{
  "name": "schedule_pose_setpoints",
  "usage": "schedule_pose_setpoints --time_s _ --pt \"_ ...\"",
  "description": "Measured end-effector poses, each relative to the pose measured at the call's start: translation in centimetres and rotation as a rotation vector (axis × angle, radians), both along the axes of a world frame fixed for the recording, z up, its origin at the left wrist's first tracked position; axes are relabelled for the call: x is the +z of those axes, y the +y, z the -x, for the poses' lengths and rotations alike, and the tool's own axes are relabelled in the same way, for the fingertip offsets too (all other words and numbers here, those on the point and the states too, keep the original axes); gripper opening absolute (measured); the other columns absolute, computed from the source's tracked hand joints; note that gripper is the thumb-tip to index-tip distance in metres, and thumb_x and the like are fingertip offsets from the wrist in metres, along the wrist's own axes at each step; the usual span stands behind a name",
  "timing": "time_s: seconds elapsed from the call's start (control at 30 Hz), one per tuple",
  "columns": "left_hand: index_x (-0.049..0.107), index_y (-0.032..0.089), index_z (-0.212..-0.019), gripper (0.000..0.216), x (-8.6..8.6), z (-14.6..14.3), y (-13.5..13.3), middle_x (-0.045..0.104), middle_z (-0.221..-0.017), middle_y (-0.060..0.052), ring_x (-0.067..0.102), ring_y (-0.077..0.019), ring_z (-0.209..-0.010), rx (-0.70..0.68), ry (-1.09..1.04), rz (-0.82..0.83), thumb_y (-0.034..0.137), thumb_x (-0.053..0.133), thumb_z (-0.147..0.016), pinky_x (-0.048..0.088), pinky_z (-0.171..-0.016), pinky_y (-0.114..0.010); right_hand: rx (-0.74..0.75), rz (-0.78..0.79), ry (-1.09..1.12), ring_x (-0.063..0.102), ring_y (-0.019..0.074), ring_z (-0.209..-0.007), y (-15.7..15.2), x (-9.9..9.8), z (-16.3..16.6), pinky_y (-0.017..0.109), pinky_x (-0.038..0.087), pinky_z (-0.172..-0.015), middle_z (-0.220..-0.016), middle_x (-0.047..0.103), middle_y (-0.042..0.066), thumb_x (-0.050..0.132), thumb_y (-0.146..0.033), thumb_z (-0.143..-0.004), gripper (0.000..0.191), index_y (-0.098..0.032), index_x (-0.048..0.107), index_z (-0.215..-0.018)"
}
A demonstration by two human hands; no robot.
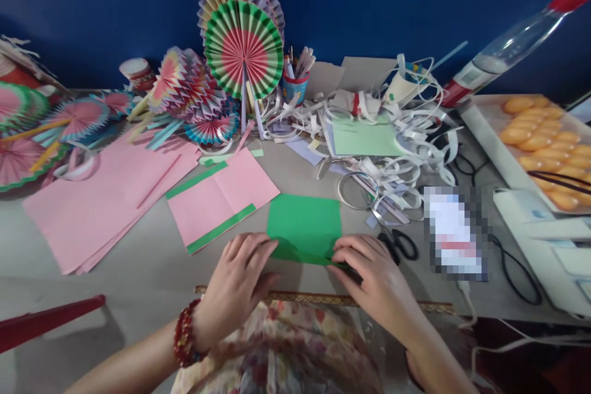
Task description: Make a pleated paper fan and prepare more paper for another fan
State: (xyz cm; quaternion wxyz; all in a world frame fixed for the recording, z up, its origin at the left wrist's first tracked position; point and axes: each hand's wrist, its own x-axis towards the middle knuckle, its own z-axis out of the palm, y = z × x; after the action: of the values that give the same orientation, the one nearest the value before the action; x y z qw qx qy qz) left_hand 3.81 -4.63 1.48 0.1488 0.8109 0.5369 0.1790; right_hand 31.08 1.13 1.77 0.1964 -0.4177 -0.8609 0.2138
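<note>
A rectangular sheet of green paper (305, 221) lies on the table in front of me, with a narrow fold along its near edge. My left hand (242, 268) is at the sheet's near left corner, fingers bent together over the folded edge. At the near right corner, my right hand (364, 261) pinches the same edge between thumb and fingers. To the left lies a pink sheet with green strips (221, 194), creased across the middle. Black-handled scissors (399, 245) rest just beyond my right hand.
Large pink sheets (106, 197) spread over the left. Pleated paper fans (244, 43) stand at the back. Curly paper scraps (397, 166) cover the back right around light green paper (367, 135). A phone (455, 234), a bottle (512, 43) and a padded box (545, 135) are at right.
</note>
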Motion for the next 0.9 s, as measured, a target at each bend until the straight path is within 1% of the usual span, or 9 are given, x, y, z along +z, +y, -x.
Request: schedule_pose_setpoints --time_s 0.1,0.13,0.2,0.3,0.37,0.47,0.57,0.67,0.9 --pt "0.059 0.018 -0.108 0.014 -0.2 0.2 0.8 0.06 -0.112 -0.011 0.054 -0.0245 -0.103 0.01 -0.107 0.048 0.022 0.049 -0.098 0.047 -0.089 -0.043 0.01 0.001 0.001 0.059 0.0235 -0.096 -0.2 -0.3 -0.4 0.042 0.046 -0.088 -0.098 0.063 0.006 0.059 -0.017 -0.091 0.009 -0.022 0.058 -0.084" --pt "0.06 0.019 -0.101 0.013 -0.3 0.2 0.9 0.061 -0.109 -0.009 0.054 -0.0234 -0.101 0.009 -0.132 0.061 0.02 0.048 -0.099 0.046 -0.09 -0.043 0.021 0.003 0.0 0.059 0.0237 -0.098 -0.2 -0.4 -0.5 0.044 0.046 -0.092 -0.099 0.063 0.006 0.059 -0.016 -0.091 0.009 -0.022 0.059 -0.085" --pt "0.06 0.02 -0.094 0.015 -0.3 0.3 1.0 0.061 -0.105 -0.007 0.054 -0.0217 -0.099 -0.006 -0.157 0.085 0.017 0.046 -0.099 0.043 -0.096 -0.045 0.042 0.014 0.004 0.06 0.0232 -0.1 -0.2 -0.5 -1.0 0.047 0.044 -0.099 -0.102 0.063 0.006 0.059 -0.016 -0.091 0.009 -0.023 0.06 -0.086" --pt "0.06 0.022 -0.095 0.015 -0.3 0.6 1.0 0.06 -0.106 -0.005 0.054 -0.0207 -0.101 -0.038 -0.152 0.114 0.016 0.047 -0.099 0.035 -0.107 -0.049 0.06 0.048 0.025 0.062 0.0215 -0.1 -0.1 -0.5 -1.4 0.046 0.043 -0.104 -0.103 0.064 0.005 0.058 -0.017 -0.092 0.009 -0.025 0.06 -0.088" --pt "0.06 0.022 -0.097 0.015 -0.3 0.7 0.9 0.059 -0.107 -0.005 0.053 -0.0209 -0.103 -0.038 -0.137 0.123 0.015 0.047 -0.099 0.034 -0.109 -0.05 0.062 0.07 0.031 0.062 0.0213 -0.1 -0.1 -0.5 -1.5 0.046 0.043 -0.104 -0.104 0.064 0.005 0.057 -0.019 -0.094 0.008 -0.025 0.06 -0.089" --pt "0.059 0.021 -0.097 0.013 -0.3 0.5 0.7 0.058 -0.108 -0.006 0.052 -0.0224 -0.104 -0.008 -0.117 0.101 0.015 0.048 -0.097 0.039 -0.104 -0.047 0.027 0.077 0.032 0.061 0.0224 -0.103 -0.2 -0.5 -1.4 0.044 0.044 -0.1 -0.107 0.062 0.007 0.055 -0.021 -0.095 0.01 -0.024 0.06 -0.088" --pt "0.057 0.019 -0.093 0.008 -0.2 0.1 0.7 0.058 -0.107 -0.008 0.051 -0.0242 -0.104 0.039 -0.1 0.048 0.015 0.05 -0.096 0.044 -0.095 -0.044 -0.03 0.071 0.031 0.058 0.024 -0.103 -0.4 -0.7 -1.2 0.04 0.047 -0.091 -0.107 0.06 0.009 0.054 -0.021 -0.096 0.011 -0.023 0.059 -0.086" --pt "0.055 0.018 -0.09 0.006 0.0 -0.2 0.8 0.057 -0.107 -0.009 0.051 -0.0243 -0.101 0.084 -0.079 0.031 0.016 0.052 -0.094 0.045 -0.089 -0.041 -0.067 0.073 0.029 0.057 0.0242 -0.1 -0.7 -0.9 -0.9 0.039 0.047 -0.085 -0.106 0.059 0.009 0.055 -0.021 -0.095 0.009 -0.022 0.057 -0.086" --pt "0.054 0.019 -0.086 0.008 0.0 -0.4 0.8 0.056 -0.108 -0.009 0.052 -0.0246 -0.101 0.137 -0.079 0.019 0.02 0.055 -0.093 0.045 -0.089 -0.043 -0.121 0.033 0.032 0.058 0.0242 -0.093 -0.7 -0.8 -0.2 0.038 0.047 -0.082 -0.1 0.059 0.008 0.057 -0.021 -0.091 0.01 -0.022 0.054 -0.081"
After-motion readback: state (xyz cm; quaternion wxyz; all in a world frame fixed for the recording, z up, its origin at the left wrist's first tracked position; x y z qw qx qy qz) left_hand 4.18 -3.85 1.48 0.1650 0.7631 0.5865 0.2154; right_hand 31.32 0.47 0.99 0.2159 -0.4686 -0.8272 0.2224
